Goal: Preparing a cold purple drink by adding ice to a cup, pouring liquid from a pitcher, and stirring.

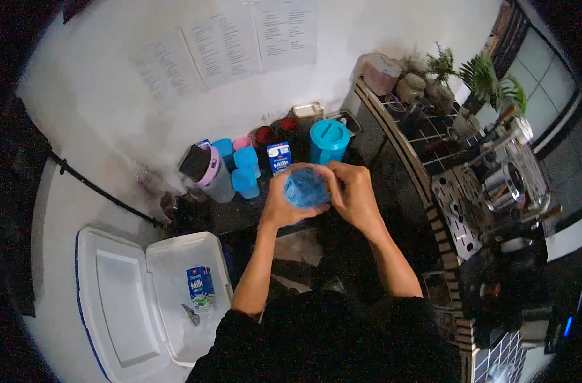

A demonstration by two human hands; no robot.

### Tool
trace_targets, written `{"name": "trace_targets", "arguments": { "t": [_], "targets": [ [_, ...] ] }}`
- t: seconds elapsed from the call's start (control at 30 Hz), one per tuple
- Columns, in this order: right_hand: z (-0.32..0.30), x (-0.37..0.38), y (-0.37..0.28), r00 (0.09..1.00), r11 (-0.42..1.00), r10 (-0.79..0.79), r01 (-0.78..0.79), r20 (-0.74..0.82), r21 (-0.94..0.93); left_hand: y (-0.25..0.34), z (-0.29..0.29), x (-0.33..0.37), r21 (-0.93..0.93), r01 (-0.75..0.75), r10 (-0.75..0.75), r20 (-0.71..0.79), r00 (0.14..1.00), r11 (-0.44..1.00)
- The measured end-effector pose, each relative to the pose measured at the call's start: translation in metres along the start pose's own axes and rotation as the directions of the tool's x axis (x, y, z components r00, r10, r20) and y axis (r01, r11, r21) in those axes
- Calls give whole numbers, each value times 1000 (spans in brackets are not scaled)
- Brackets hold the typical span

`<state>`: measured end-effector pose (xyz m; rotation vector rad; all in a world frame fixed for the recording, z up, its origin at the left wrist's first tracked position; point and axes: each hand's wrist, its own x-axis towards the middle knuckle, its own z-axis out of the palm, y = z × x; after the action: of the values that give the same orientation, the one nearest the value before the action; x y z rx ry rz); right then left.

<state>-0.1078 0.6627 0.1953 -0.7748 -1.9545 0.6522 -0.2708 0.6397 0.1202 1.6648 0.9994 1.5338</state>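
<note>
Both my hands are raised in front of my body around a round, see-through blue container, seen from above and a little blurred. My left hand wraps its left and near sides. At its right rim, my right hand grips with bent fingers. What lies inside the container is hard to make out. Just beyond my hands stand a blue and white milk carton and a turquoise lidded pitcher. Several blue plastic cups are grouped to the left of the carton.
An open white cooler at lower left holds another milk carton and a metal scoop. A clear pitcher with a pink rim stands by the wall. To the right, a wooden-edged counter carries a metal pot and jars.
</note>
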Motion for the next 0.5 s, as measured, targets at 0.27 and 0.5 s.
{"name": "trace_targets", "arguments": {
  "t": [0.27, 0.5],
  "targets": [
    [13, -45, -16, 998, 997, 45, -48, -46, -59, 1, 2, -44, -86, -19, 24, 51, 998, 996],
    [15, -69, -37, 984, 982, 173, -169, 49, -80, 22, 3, -71, -150, 83, -73, 69, 995, 985]
  ]
}}
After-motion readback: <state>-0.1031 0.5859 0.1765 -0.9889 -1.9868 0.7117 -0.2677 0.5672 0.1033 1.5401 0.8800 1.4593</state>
